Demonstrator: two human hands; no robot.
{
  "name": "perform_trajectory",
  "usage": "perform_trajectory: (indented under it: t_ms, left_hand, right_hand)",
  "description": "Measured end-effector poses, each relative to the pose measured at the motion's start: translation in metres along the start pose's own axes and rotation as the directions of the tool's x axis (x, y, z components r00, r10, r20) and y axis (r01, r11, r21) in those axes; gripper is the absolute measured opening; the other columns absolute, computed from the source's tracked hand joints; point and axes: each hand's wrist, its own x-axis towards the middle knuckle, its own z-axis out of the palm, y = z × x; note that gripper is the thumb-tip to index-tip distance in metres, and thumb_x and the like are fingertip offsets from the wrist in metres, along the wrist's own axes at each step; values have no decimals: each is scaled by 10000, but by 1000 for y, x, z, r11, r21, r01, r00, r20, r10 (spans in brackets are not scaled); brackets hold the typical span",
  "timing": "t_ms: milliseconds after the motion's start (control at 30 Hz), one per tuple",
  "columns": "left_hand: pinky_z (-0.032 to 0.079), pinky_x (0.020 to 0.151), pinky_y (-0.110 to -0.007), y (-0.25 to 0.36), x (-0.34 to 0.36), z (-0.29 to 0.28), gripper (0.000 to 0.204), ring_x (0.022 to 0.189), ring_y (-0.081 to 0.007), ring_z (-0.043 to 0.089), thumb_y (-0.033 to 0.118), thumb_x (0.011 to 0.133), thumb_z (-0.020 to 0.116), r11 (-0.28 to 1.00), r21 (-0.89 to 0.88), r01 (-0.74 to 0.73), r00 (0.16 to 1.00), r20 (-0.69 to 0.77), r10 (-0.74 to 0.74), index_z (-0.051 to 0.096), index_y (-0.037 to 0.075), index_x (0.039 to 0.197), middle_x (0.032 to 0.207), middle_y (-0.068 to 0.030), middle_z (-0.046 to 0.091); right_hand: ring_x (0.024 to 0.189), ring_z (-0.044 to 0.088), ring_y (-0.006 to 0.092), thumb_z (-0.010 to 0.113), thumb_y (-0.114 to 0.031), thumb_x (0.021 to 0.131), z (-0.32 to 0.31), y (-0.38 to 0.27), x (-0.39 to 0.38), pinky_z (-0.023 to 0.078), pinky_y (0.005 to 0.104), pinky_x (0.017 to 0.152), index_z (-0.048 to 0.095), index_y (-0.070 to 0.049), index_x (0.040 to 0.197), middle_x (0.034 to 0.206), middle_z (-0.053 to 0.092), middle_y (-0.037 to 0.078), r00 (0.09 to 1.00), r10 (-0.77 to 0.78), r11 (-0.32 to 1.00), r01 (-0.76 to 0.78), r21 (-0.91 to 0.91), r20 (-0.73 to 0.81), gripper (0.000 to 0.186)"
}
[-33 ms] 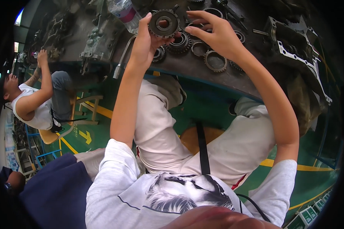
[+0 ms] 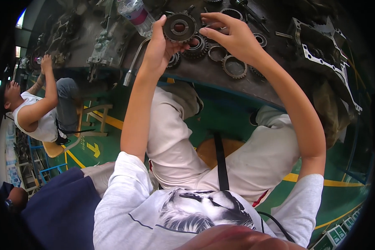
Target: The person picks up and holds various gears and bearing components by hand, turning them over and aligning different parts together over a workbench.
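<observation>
A dark toothed gear with a splined centre hole [image 2: 188, 34] is gripped at its left edge by my left hand [image 2: 156, 48]. The thumb lies along the rim, and fingertips show beneath it. Just right of this gear hovers my right hand [image 2: 239, 37], its thumb and fingers apart with nothing visible between them. On the bench below the two hands lie a larger gear [image 2: 201, 53], a thin metal ring [image 2: 211, 54] and a toothed ring [image 2: 235, 76]. My left hand partly covers another round part [image 2: 173, 61].
A clear plastic bottle [image 2: 138, 17] stands beyond my left hand, with a long-handled socket wrench [image 2: 132, 66] near it. At right sits an open metal housing [image 2: 321, 60]. A bearing [image 2: 260, 40] and a shaft [image 2: 254, 12] lie farther back. Another person [image 2: 39, 114] sits at left.
The gear in my left hand has shifted very slightly down. My right hand's fingers have moved a little left, toward it.
</observation>
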Motion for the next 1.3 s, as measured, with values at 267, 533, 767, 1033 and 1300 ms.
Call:
perform_trajectory:
  t_ms: [267, 533, 767, 1033, 1300]
  left_hand:
    - [519, 685, -262, -8, 1, 7, 442, 770, -164, 699, 442, 994, 530, 943, 301, 141, 989, -88, -120, 668, 36, 1102, 933, -80, 732]
    - [502, 744, -270, -17, -2, 47, 388, 751, -130, 640, 378, 988, 556, 939, 315, 142, 989, 4, -151, 691, 15, 1013, 895, -84, 725]
    - [498, 744, -279, -37, 2, 94, 383, 746, -134, 636, 363, 994, 555, 962, 183, 203, 968, 111, -225, 689, 4, 993, 869, -72, 708]
    - [493, 732, -225, -40, 0, 81, 328, 773, -76, 632, 284, 978, 615, 773, 611, -172, 985, 125, 120, 688, -15, 1093, 851, -83, 735]
    - [493, 698, -248, -50, 5, 68, 262, 778, -109, 660, 207, 920, 673, 542, 774, -329, 939, 204, 278, 701, -2, 1075, 837, -69, 721]
  right_hand:
    - [914, 678, 152, 655, -274, 962, -15, 3, 8, 558, 280, 799, 644, 17, 1237, 1062, 712, 88, 940, 240, 909, -306, 284, 244, 400]
    - [1180, 590, 252, 844, -227, 753, -67, -28, -17, 462, 365, 1026, 545, -83, 1397, 1289, 611, 130, 963, -120, 910, 203, -362, 240, 724]
    - [1192, 580, 340, 860, -239, 694, -77, -47, -51, 460, 392, 1035, 549, -42, 1352, 1282, 606, 176, 974, -19, 912, 110, -395, 227, 754]
    - [1085, 621, 286, 861, -156, 657, -107, -36, -96, 478, 347, 995, 583, -19, 1282, 1193, 628, 137, 984, 105, 838, -9, -546, 144, 697]
    - [1068, 619, 268, 859, -176, 661, -119, -34, -101, 481, 345, 949, 585, -23, 1288, 1185, 639, 117, 970, 231, 785, -137, -604, 80, 701]
